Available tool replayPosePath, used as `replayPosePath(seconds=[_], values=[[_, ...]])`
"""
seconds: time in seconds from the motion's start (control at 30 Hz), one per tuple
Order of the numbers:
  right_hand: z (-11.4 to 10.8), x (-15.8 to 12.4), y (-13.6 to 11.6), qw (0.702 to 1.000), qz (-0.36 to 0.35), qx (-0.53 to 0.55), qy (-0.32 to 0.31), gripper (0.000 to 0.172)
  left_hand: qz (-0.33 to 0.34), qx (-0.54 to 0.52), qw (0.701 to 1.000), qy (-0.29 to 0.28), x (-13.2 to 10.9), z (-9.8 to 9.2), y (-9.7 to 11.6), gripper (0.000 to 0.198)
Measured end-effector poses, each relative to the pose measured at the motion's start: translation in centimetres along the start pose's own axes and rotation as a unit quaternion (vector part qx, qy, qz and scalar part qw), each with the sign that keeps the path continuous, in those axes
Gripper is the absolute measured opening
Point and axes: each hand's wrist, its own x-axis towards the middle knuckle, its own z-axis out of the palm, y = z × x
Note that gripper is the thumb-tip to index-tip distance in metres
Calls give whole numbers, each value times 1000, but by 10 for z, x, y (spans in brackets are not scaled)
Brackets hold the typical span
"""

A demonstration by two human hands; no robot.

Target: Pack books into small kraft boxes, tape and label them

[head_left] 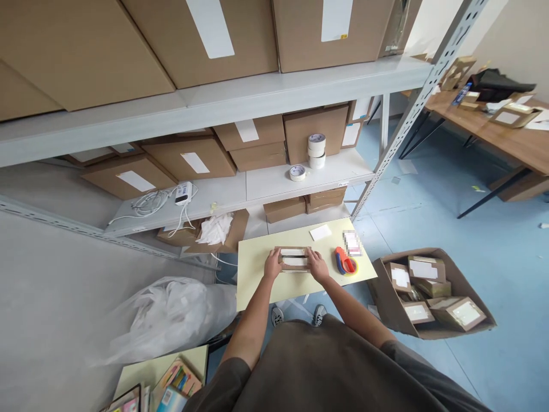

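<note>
A small brown cardboard box (295, 257) rests on the pale yellow table. Across its top run two white strips with a dark line between them; whether these are two flaps or two boxes side by side I cannot tell. My left hand (273, 264) grips its left end, and my right hand (317, 266) holds the right end. To the right of my right hand lies a red and blue tape dispenser (345, 262). Behind it is a blurred-out label or card (352, 243), and a white slip of paper (320, 232) lies farther back on the table.
Shelving with large cartons (313, 134) stands behind the table (253, 280). Tape rolls (297, 173) and a white power strip (183, 193) sit on its middle shelf. On the floor at right, an open carton (388, 306) holds several packed boxes. A plastic bag (180, 309) bulges at left.
</note>
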Motion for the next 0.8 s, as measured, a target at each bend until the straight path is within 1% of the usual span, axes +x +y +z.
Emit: replayPosePath(seconds=[0.07,0.13,0.2,0.27,0.37,0.4,0.47,0.57,0.7,0.8], values=[[-2,0,-1,1000,3,-18,-18,79,-2,5,1000,-7,0,3,-2,59],[-4,2,-2,998,15,-29,-46,71,7,30,999,-12,-3,7,-2,43],[-8,4,-3,996,30,-36,-76,63,17,61,998,-9,-8,10,-1,36],[-12,7,-4,994,40,-38,-97,60,25,76,997,-10,-12,13,0,42],[-19,11,-7,992,40,-32,-118,59,23,69,997,-39,-13,14,-1,71],[-23,11,-8,992,38,-26,-119,60,19,67,996,-51,-12,14,-2,77],[-31,11,-7,994,41,-12,-102,63,17,68,995,-72,-8,13,-5,79],[-48,6,4,998,57,-1,-38,63,27,74,994,-79,-2,14,-11,74],[-73,-10,37,995,89,2,39,58,46,80,993,-67,1,24,-20,71],[-86,-25,69,989,132,-5,71,56,42,71,994,-69,3,31,-25,71]])
